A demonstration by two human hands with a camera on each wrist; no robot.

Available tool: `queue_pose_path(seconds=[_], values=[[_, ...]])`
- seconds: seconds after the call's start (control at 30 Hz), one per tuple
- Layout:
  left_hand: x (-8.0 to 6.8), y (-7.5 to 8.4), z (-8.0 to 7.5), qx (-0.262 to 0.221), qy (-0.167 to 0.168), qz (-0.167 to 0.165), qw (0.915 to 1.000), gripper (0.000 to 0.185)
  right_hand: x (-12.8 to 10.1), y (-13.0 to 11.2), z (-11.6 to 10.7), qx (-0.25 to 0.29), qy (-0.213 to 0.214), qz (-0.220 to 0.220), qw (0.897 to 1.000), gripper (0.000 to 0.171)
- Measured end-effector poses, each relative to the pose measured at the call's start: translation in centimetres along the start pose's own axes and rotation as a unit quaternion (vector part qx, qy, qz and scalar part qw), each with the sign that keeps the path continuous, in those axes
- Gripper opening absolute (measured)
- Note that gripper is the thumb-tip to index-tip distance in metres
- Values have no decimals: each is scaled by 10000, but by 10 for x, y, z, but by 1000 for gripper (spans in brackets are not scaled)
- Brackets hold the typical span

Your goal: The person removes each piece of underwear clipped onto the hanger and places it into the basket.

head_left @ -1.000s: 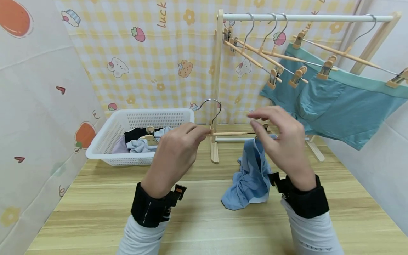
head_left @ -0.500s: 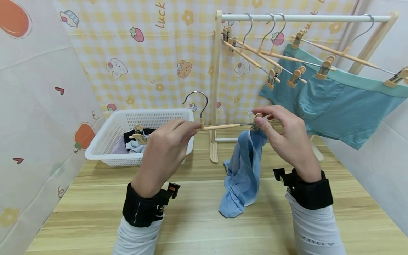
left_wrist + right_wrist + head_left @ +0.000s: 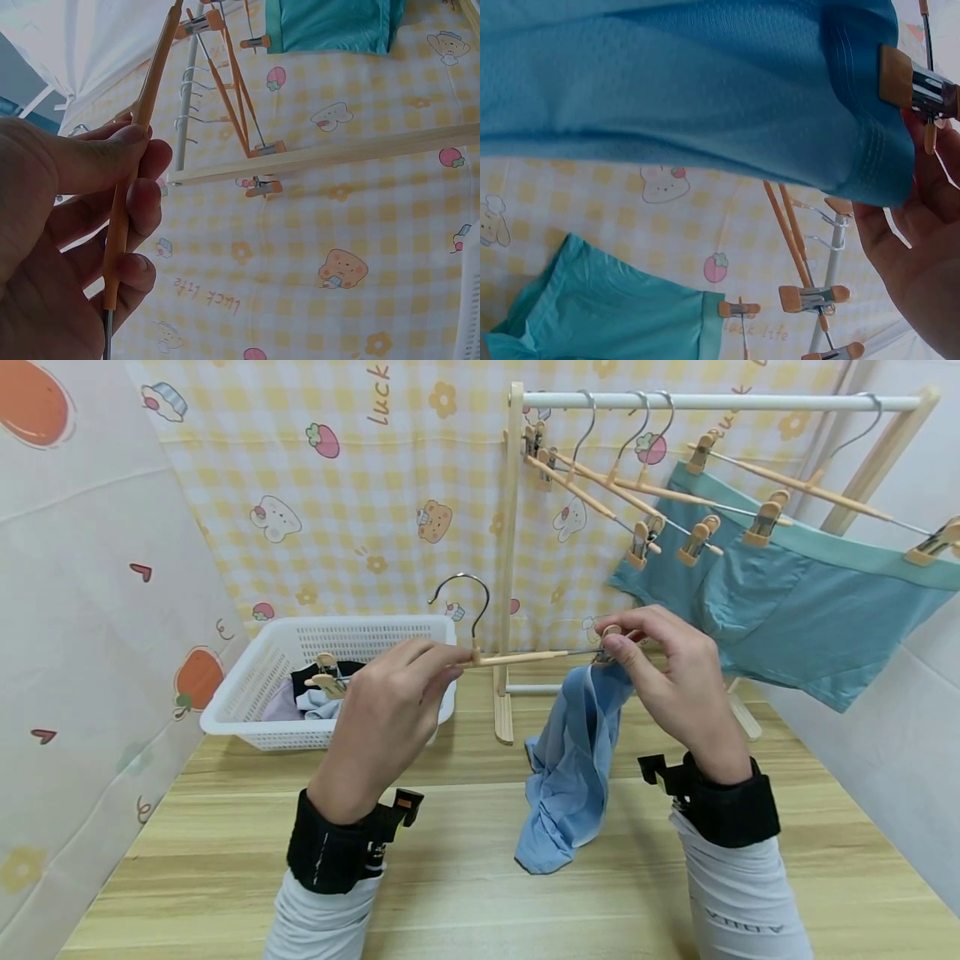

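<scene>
- Pale wood-grain bench [image 3: 465, 893], smooth planks, carrying everything here.
- Wooden drying rack [image 3: 512, 568] with a white rail at the far right of the bench; teal shorts [image 3: 795, 602] clipped up there, soft knit with a paler waistband.
- White perforated plastic basket [image 3: 300, 660] toward the far left corner, with crumpled garments inside.
- Blue underwear [image 3: 573, 760], thin and limp, hanging from the right-hand clip [image 3: 607, 639] down to mid-bench, lower end crumpled on the wood.
- Slim wooden clip hanger [image 3: 517, 657] with a steel hook, held above mid-bench, long axis level, running left to right between both hands.
- Left hand [image 3: 386, 727]: fingers [image 3: 135, 206] curled round the bar left of the hook.
- Right hand [image 3: 678, 681]: fingers pinching the clip at the bar's right end, nearer the cloth.
</scene>
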State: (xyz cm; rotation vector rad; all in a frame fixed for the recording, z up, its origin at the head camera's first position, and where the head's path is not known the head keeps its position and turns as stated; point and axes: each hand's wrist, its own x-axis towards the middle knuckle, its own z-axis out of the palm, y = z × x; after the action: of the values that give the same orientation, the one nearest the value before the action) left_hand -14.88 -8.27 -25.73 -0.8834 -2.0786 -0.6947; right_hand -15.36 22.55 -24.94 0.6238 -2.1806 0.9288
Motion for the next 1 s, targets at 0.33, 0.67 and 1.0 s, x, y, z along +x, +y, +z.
queue_pose_path(seconds=[0.33, 0.67, 1.0], values=[[1, 1, -1, -51, -37, 54, 10000, 13, 1, 1, 2, 99, 252, -103, 9996, 16], [1, 1, 1, -72, -60, 68, 9999, 13, 1, 2, 0, 82, 363, -233, 9990, 15], [1, 2, 0, -99, -67, 66, 9999, 13, 1, 2, -1, 63, 325, -167, 9993, 14]])
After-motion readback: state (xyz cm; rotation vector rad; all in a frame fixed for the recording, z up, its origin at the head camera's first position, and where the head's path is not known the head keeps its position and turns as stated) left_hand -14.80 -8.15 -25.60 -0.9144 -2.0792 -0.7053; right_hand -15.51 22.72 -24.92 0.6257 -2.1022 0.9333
